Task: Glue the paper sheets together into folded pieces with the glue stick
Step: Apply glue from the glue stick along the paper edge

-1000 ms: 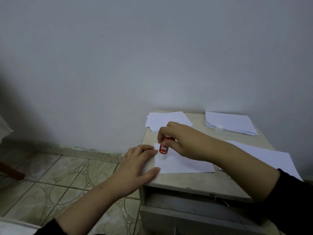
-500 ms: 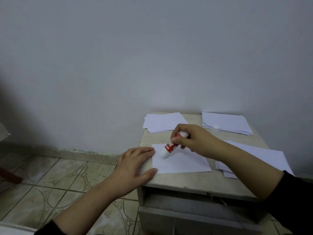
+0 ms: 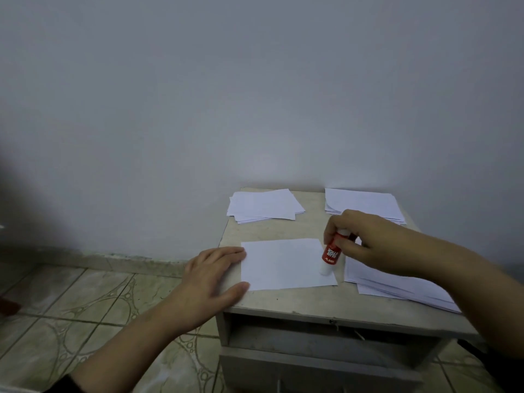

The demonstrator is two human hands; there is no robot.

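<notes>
Applying adhesive: the right hand [image 3: 365,239] grips the red glue stick [image 3: 330,255], its tip on the right edge of the single paper sheet [image 3: 283,263] lying at the front of the small table [image 3: 283,303]. The left hand [image 3: 211,275] rests flat, fingers extended, at the sheet's left edge. Being light, limp and likely to slide, the sheet probably needs pinning near an edge.

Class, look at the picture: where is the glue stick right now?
In the head view, the glue stick is in the right hand, its tip on the right edge of the sheet at the table's front.
</notes>
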